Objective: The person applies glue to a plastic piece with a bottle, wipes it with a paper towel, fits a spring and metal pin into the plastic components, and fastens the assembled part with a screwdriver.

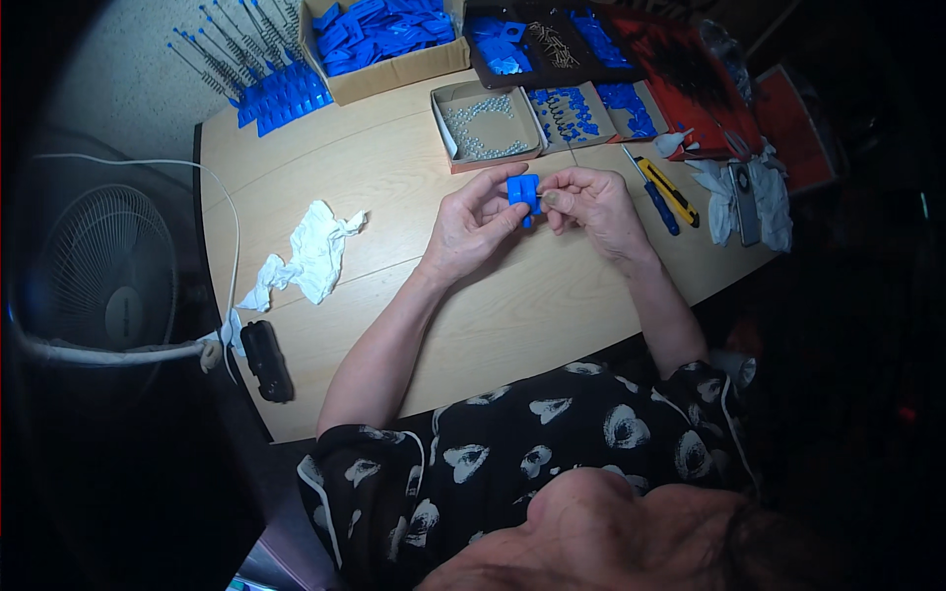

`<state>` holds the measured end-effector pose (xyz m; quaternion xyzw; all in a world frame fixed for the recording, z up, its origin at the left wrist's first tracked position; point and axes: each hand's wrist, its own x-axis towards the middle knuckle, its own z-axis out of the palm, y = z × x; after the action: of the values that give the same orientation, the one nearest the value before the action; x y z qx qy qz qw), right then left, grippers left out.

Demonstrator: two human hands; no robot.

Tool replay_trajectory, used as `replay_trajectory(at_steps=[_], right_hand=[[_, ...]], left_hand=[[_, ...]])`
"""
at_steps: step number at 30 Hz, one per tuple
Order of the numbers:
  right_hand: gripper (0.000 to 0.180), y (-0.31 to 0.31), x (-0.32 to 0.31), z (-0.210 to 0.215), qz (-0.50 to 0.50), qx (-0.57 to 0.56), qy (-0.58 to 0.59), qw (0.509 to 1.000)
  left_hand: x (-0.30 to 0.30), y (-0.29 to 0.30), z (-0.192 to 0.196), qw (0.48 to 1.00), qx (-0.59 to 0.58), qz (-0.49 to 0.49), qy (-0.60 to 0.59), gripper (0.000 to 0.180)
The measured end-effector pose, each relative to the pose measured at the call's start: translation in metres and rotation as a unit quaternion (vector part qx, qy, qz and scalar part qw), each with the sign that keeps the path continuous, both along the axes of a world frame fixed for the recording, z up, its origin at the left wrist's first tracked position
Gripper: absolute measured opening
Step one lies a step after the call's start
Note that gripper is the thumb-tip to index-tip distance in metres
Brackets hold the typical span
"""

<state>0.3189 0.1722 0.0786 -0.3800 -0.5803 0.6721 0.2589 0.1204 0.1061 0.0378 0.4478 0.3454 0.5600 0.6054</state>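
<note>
At the far left, a fan (106,266) stands beside the table (384,182), with a white cord (236,227) looping past the edge. A black oblong case (266,361) lies near that edge. Behind it, toward the wall, blue bases (284,103) carry thin coiled rods (222,67) with blue tips. A crumpled white cloth (317,251) lies nearer the middle, and a cardboard box (399,77) full of flat blue parts stands at the back.

The left hand (468,229) grips a blue piece (523,189) between thumb and fingers, held up in front of the person. Behind it, a shallow box (445,133) contains small silver balls, with 2 more boxes of small blue parts to its right. The right hand (601,209) is closed in a pinch at the right edge of the blue piece, on a thin part (541,195) (too small to identify).

Further right lie a screwdriver (662,205) and a yellow cutter (673,192), side by side. Last comes a grey device (745,207) on white fabric (776,212).
</note>
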Motion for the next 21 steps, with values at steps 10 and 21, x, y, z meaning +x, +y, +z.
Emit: replay_trajectory(at_steps=[10, 21], right_hand=[[0.023, 0.004, 0.007, -0.032, -0.039, -0.056, 0.121, 0.990], [0.016, 0.000, 0.007, -0.041, -0.069, -0.030, 0.125, 0.989]], left_hand=[[-0.002, -0.002, 0.007, 0.998, -0.030, -0.039, 0.037, 0.073], [0.000, 0.000, 0.003, 0.996, -0.035, -0.035, 0.068, 0.069]])
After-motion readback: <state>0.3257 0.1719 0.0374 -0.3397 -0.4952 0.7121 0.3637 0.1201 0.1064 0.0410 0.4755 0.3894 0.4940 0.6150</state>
